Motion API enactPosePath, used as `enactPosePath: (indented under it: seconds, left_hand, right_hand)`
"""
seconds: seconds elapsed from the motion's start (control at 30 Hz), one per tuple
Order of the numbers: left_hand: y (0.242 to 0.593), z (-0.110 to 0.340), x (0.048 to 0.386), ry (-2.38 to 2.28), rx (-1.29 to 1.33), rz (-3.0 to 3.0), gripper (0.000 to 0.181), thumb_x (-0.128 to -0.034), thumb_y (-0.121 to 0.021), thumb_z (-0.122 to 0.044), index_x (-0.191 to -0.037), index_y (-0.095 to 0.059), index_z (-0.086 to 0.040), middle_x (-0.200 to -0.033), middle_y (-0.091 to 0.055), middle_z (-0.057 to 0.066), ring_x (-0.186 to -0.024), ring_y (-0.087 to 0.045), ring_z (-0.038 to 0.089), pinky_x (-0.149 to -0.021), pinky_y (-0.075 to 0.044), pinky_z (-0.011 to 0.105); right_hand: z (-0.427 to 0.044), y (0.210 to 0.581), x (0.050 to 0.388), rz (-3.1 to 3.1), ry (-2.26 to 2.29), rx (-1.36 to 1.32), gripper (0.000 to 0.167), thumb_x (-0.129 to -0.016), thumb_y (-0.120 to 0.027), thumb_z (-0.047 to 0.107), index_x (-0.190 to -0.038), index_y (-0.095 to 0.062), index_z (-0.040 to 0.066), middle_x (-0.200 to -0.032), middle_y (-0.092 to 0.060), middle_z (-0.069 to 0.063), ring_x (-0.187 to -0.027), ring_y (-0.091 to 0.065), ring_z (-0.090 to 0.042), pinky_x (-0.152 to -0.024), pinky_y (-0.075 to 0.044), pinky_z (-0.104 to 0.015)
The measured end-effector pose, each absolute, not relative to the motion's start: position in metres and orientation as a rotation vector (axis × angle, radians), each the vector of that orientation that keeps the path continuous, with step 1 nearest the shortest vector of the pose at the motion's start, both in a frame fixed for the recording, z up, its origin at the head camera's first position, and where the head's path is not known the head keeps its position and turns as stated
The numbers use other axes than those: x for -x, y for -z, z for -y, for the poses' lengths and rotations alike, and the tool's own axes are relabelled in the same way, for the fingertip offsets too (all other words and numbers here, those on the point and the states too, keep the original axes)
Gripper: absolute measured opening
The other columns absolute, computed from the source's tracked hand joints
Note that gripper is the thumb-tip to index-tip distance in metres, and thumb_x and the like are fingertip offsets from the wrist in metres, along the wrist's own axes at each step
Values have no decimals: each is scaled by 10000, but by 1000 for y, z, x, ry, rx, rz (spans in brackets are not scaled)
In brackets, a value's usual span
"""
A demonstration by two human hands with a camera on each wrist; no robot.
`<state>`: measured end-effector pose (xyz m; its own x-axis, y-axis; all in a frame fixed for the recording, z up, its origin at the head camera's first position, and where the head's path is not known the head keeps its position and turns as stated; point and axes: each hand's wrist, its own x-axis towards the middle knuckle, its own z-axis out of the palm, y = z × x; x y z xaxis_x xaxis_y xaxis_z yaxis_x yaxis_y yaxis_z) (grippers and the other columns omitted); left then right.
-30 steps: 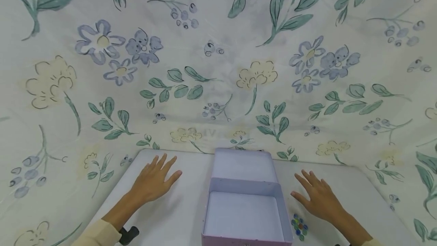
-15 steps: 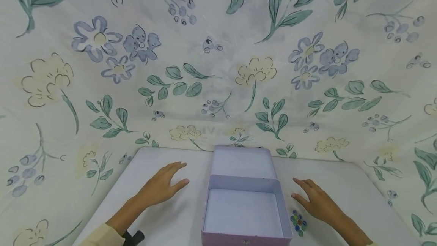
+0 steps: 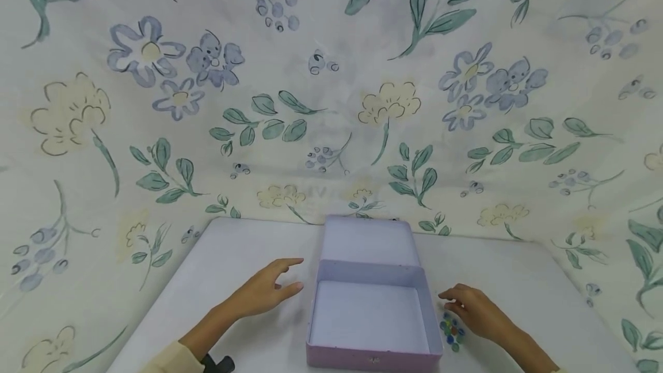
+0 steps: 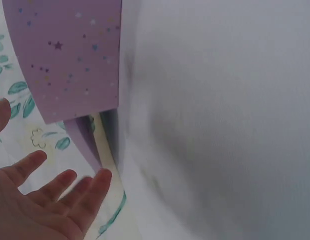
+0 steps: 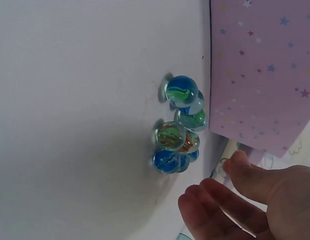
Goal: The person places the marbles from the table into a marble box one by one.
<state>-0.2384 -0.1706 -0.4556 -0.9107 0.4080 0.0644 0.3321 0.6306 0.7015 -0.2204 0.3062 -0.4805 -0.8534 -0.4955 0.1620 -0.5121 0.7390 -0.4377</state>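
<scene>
Head: left fingers nearer box

A purple, star-patterned box stands open, its lid at the far side; clustered glass marbles lie just right.

The white table bears marbles — and a box.

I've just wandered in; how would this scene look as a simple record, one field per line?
Surface: white table
Container: star-patterned purple box, lid open
Small items: clustered glass marbles, some blue and green, on the table beside the box's right wall
Left hand: left of the box, holding nothing
Right hand: near the marbles, not touching them
Backdrop: floral-patterned sheet
</scene>
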Motion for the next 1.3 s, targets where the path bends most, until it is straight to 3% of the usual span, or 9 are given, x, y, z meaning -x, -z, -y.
enactPosePath:
  seconds: [0.17,0.43,0.67,0.83,0.93,1.07,1.3]
  left_hand:
    - [459,163,235,-1200,-695,-2636,607,-997,-595,-412,-1504,-425,-124,-1531,-433,162,-1366,-468,438,-968,-554,468]
    - [467,153,232,-1264,-730,-2529,613,-1014,-568,-391,-1538,-365,-145,-1588,-373,164,-1360,-479,457,-996,-472,655]
    - [473,150,227,-1472,-673,-2318,750,-987,-609,-404,-1591,-220,-189,-1633,-207,240,-1391,-387,538,-937,-557,548]
    - [480,151,226,-1554,-682,-2155,800,-985,-611,-391,-1612,-144,-220,-1675,-90,188,-1455,-267,544,-1022,-479,614]
    - [486,154,224,-1605,-700,-2053,821,-993,-610,-337,-1619,-96,-210,-1689,-31,152,-1490,-166,540,-1062,-457,590]
    - [490,153,225,-1654,-720,-1962,843,-995,-613,-271,-1623,-53,-215,-1696,11,123,-1516,-86,508,-1094,-437,565]
    - [494,151,228,-1685,-714,-1907,839,-996,-614,-238,-1624,-58,-241,-1700,13,95,-1525,-60,489,-1089,-449,545]
  right_hand:
    - [-303,482,219,2974,-788,-840,182,-859,-680,-56,-1015,-751,4,-926,-737,-34,-850,-710,-155,-722,-588,-236]
    - [-302,486,216,2993,-803,-865,122,-838,-705,-38,-932,-772,1,-888,-747,-35,-808,-713,-133,-708,-583,-211]
    - [-298,486,216,3004,-777,-874,105,-830,-713,-34,-908,-770,9,-883,-749,-51,-805,-719,-158,-703,-590,-227]
    - [-296,488,216,3015,-757,-875,102,-826,-719,-34,-894,-763,28,-871,-741,-50,-791,-716,-166,-692,-591,-244]
    - [-295,491,217,2998,-748,-889,90,-829,-719,-19,-883,-763,39,-860,-736,-45,-781,-711,-149,-688,-588,-239]
    - [-297,489,218,3020,-740,-854,81,-841,-716,5,-885,-763,54,-859,-725,-31,-784,-706,-140,-694,-588,-248]
    - [-300,487,220,2956,-736,-853,119,-833,-708,-34,-902,-764,44,-870,-737,-20,-803,-716,-161,-702,-593,-254]
